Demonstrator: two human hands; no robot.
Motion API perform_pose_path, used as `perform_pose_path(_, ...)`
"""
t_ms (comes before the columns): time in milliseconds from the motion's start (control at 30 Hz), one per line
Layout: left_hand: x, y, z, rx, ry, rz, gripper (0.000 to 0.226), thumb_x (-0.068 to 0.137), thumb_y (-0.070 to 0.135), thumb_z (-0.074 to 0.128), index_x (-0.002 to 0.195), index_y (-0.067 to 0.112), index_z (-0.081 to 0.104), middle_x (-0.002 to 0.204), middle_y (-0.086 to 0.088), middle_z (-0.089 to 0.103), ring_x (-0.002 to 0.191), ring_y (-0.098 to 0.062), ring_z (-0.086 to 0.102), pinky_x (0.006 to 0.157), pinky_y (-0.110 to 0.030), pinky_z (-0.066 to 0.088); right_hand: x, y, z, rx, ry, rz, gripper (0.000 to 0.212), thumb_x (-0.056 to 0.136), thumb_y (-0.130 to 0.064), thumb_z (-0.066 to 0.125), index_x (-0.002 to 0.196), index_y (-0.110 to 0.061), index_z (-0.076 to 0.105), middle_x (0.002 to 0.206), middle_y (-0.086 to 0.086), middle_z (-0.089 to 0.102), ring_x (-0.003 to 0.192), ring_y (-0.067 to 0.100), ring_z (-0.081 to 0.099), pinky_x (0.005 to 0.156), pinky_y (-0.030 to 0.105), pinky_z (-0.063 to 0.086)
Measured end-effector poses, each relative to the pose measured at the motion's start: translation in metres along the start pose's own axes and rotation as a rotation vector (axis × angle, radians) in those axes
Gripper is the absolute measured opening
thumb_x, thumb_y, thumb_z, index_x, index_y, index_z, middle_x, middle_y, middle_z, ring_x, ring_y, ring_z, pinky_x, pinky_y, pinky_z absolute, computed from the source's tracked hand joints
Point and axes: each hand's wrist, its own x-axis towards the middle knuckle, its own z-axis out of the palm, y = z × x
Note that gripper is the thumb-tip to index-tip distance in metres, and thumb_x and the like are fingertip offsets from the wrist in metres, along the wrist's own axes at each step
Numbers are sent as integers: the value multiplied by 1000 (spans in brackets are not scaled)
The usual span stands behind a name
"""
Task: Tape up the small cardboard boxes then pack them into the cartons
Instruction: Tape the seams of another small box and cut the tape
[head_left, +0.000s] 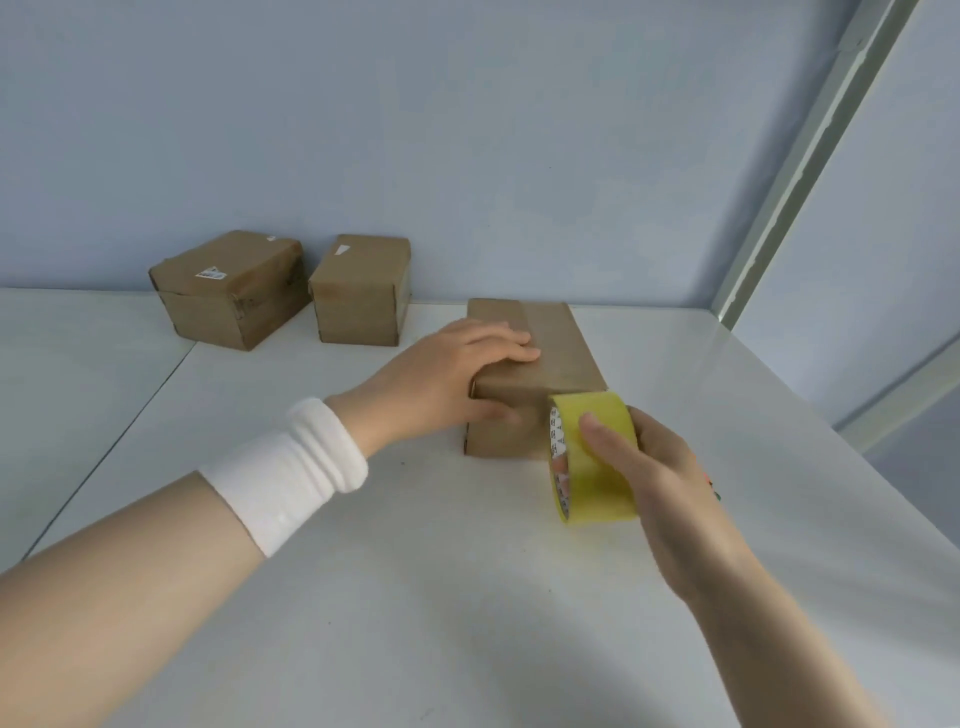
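On table (415, 597) | L hand (447, 374) pressing box (561, 343) | R hand (660, 478) – grips tape (597, 467)

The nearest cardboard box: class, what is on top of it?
The left hand rests on the nearest cardboard box, whose top carries a tape strip. The lid under the palm is hidden, and the tape roll in the right hand covers its near corner.

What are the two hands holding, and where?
The right hand grips the yellow tape roll around its outer band. The left hand only presses flat on the nearest box.
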Motion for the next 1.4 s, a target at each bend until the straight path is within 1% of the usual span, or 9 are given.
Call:
perform_pose_path(133,8,10,-17,-123,221,-20,40,80,28,71,118,18,64,115,5,64,105,-7,56,91,-19,42,12,-37,-12,134,-108,-142,16,76,-21,62,82,-13,74,77,4,74,69,17,68,61,24,55)
perform_pose_path(300,35,27,-58,-118,240,-143,24,84,31,67,107,31,64,90,27,57,83,16,52,64,6,33,42,-99,-11,196,-145,-271,23,77,-23,58,65,-12,74,70,2,72,61,17,68,60,28,56)
perform_pose_path(400,47,30,-60,-26,75,-198,53,84,46,62,131,26,51,131,7,53,119,-7,47,81,-6,32,70,-113,-8,149,-98,-217,20,91,-22,52,82,-10,66,67,1,71,57,17,66,65,33,55)
perform_pose_path(500,52,27,-46,111,-201,-217,97,75,65,59,150,21,16,158,0,8,143,-19,9,111,-31,18,97,-107,-9,61,26,-180,28,94,-35,52,82,-11,61,58,-5,70,53,11,67,57,26,57)
perform_pose_path(700,70,6,-27,61,2,-179,87,68,60,69,136,18,38,128,3,39,119,-12,29,89,-20,23,122,-78,-7,7,30,-247,25,91,-38,56,91,-13,59,65,-4,71,65,10,68,66,23,52)
perform_pose_path(1000,71,-2,-24,17,-4,-184,82,66,60,71,132,24,40,126,6,38,117,-12,27,88,-22,23,81,-76,0,-70,212,-435,24,89,-38,58,79,-16,58,50,-14,63,48,-4,61,43,9,42)
perform_pose_path(1133,70,-1,-21,-5,23,-177,82,66,58,72,133,23,40,127,6,38,120,-13,27,92,-21,23,54,-63,-12,-35,171,-466,35,84,-49,52,90,-16,60,66,-8,71,64,2,66,57,9,45)
perform_pose_path(1233,69,-2,-21,2,30,-183,81,66,59,71,132,23,41,125,6,39,119,-14,28,92,-21,24,48,-50,-10,-93,93,-497,32,86,-40,53,99,-11,58,77,-9,71,80,7,67,70,15,48)
perform_pose_path(1400,71,-1,-22,37,40,-178,81,65,64,68,129,22,43,117,7,39,110,-12,29,87,-23,24,41,-57,-10,-57,146,-526,19,85,-42,60,81,-23,59,58,-12,67,59,0,63,59,9,46)
